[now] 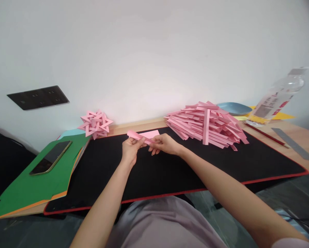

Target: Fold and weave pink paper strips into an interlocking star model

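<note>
Between my two hands is a pink paper strip (136, 135), held just above the black mat. My left hand (132, 147) pinches its left part between thumb and fingers. The right end is gripped by my right hand (164, 144), whose fingers hide part of it. Another flat pink piece of paper (151, 134) shows behind the strip; whether the two are joined I cannot tell. A large heap of folded pink strips (190, 120) lies to the right of my hands, with one strip (206, 126) standing out across its front.
A pink paper star (95, 124) stands at the back left. A phone (51, 157) lies on green paper sheets (64, 172). At the right are a blue dish (235, 108), a tilted plastic bottle (278, 96), a pencil (268, 134) and a ruler (295, 144). The black mat (154, 175) has a red edge.
</note>
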The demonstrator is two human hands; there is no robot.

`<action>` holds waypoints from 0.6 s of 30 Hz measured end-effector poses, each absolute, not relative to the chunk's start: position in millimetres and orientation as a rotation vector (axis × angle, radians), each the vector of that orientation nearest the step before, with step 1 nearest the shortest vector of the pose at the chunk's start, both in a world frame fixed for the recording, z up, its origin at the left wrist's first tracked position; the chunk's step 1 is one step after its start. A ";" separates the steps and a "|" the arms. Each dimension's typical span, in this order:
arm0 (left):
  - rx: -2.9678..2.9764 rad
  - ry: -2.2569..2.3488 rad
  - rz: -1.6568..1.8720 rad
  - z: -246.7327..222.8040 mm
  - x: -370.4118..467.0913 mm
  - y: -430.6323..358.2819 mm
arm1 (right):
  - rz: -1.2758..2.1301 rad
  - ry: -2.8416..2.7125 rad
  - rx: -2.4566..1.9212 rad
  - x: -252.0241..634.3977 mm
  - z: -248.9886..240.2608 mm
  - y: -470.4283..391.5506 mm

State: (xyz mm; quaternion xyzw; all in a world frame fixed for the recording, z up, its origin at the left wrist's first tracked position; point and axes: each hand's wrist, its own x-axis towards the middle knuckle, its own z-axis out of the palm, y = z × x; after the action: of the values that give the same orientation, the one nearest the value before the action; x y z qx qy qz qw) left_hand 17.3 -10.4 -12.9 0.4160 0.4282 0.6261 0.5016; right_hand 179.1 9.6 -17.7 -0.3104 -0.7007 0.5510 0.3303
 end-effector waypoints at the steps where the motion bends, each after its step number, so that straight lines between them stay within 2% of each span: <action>1: 1.006 1.035 1.510 -13.1 17.3 -10.4 | 1.439 -1.836 -0.816 179.1 -17.6 9.7; 18: 0.976 1.059 1.481 -14.7 16.5 -11.0 | 1.394 -1.916 -0.848 178.5 -16.1 10.8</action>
State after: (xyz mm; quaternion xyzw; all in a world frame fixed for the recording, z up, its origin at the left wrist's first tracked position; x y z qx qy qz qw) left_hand 16.5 -11.0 -14.7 0.4058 0.4404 0.6158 0.5121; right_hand 178.5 10.8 -16.1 -0.3207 -0.7244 0.5271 0.3074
